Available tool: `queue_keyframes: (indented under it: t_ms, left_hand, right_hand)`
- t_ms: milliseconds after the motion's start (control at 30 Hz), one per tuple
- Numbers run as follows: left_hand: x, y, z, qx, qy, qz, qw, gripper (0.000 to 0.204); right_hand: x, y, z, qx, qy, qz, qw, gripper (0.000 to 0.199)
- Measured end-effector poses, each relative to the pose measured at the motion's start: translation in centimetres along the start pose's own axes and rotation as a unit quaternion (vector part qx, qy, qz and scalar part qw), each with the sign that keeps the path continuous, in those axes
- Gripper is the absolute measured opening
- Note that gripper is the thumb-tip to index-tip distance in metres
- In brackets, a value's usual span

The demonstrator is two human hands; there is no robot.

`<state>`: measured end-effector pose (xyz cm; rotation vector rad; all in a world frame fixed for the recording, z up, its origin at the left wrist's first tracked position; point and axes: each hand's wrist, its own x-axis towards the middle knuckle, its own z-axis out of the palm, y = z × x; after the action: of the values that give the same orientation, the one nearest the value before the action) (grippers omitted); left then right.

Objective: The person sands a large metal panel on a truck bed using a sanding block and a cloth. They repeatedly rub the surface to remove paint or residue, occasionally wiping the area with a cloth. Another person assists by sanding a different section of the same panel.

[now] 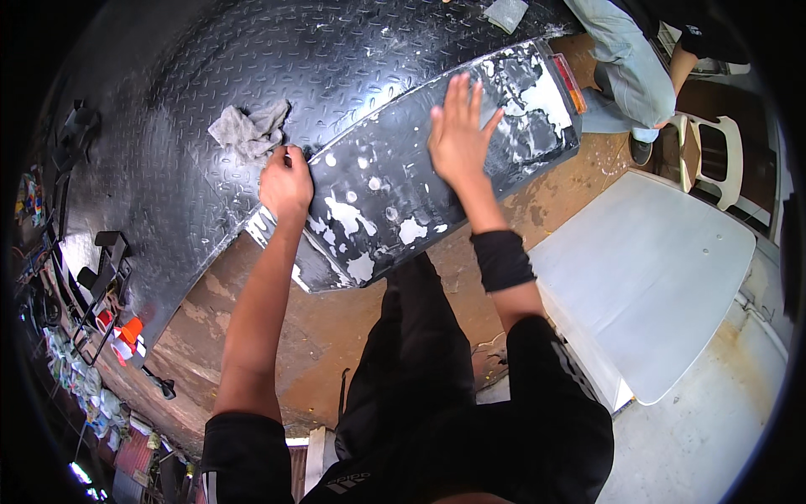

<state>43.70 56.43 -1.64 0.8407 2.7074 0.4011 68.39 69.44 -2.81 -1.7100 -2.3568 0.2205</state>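
A long dark vehicle side panel (382,217), blotched with pale filler patches, runs diagonally in front of me. My right hand (460,139) lies flat on its upper middle, fingers stretched out and holding nothing. At the panel's left end, my left hand (286,182) is closed, with the thumb against the curled fingers. A crumpled grey cloth (245,130) spreads out beyond these fingers over the black diamond-tread floor plate (327,76), its narrow end seemingly pinched in them. A red and orange tail light (571,84) sits at the panel's far right end.
Another person's jeans-clad leg (625,63) is at the upper right, near a cream plastic chair (714,155). A white board (642,277) stands to my right. A grey sheet (506,14) lies on the plate's far side. Orange cups (130,330) and a black metal frame (105,269) are at left.
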Motion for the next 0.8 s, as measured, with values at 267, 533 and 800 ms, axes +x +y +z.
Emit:
queue_keyframes:
  t_ms: [267,533,800]
  left_hand:
    - [-0.5,0.5,0.3,-0.022,0.007,0.004,1.000,0.044]
    - [-0.3,0.4,0.0,-0.014,0.003,0.013,1.000,0.043]
    - [-0.2,0.5,0.0,-0.020,0.001,0.005,1.000,0.042]
  right_hand:
    - [3.0,2.1,0.5,-0.010,0.043,0.043,0.998,0.059]
    - [-1.0,0.4,-4.6,-0.028,-0.035,-0.038,0.998,0.050]
    - [-2.3,0.6,-4.1,-0.075,-0.058,-0.135,0.986,0.053]
